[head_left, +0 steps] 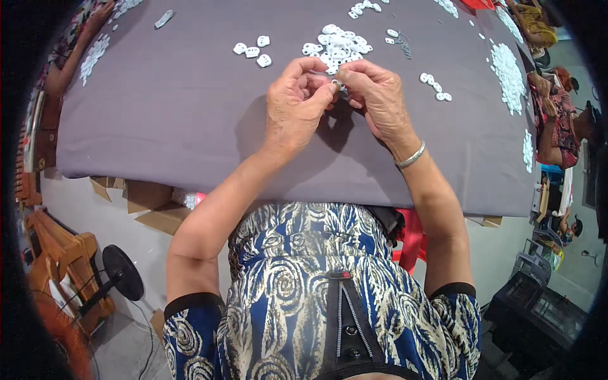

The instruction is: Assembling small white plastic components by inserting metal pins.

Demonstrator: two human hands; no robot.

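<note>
Above the table, in front of a heap of small white plastic pieces [342, 43], both of my hands come together. Thumb and fingers of my left hand [296, 104] pinch a small white plastic piece [335, 83], mostly covered by the fingertips. My right hand [378, 95], with a silver bracelet at the wrist, is closed at the same piece; whether it also holds something thin is hidden. Left of the heap lies a small group of rounded white pieces [252, 52]. To its right are a little pile of grey screws [405, 48] and several joined white pieces [434, 86].
A grey cloth [171, 120] covers the table. Larger white heaps [508, 77] lie along the right side, another [95, 58] at the left edge. Other people sit at the left and right sides. Cardboard boxes [149, 196] stand under the near edge; a black fan [123, 272] is at lower left.
</note>
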